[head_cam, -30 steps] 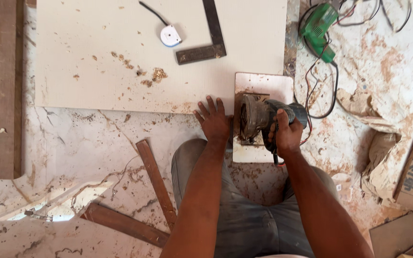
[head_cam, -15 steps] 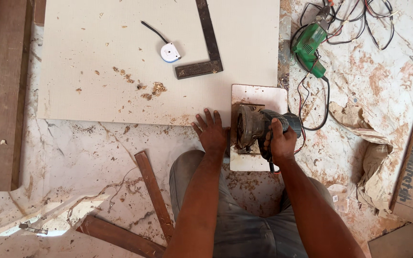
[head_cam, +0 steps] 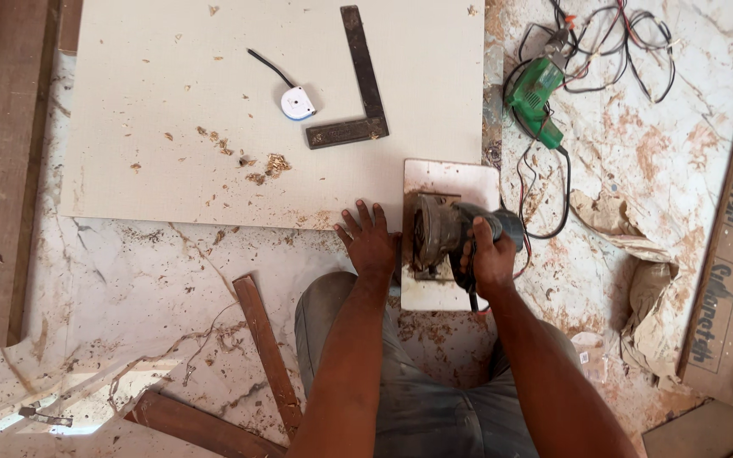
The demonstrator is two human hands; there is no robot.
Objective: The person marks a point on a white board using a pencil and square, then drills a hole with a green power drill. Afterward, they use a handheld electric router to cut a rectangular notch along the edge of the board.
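right hand (head_cam: 492, 257) gripping saw (head_cam: 444, 231), board (head_cam: 450, 182) edge

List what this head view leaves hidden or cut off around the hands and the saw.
- The blade of the circular saw: hidden under the saw's own body.
- Right hand fingers: wrapped around the handle, trigger not visible.
- Small board under the saw: its cut line is covered by the tool.
- Cable tangle beside the green drill: cut off by the top edge.
- Left hand: lies flat, but its palm contact is unseen.

Carpentry worksite: sawdust (head_cam: 275, 164), power saw (head_cam: 444, 233), try square (head_cam: 360, 85), marble floor (head_cam: 129, 271).
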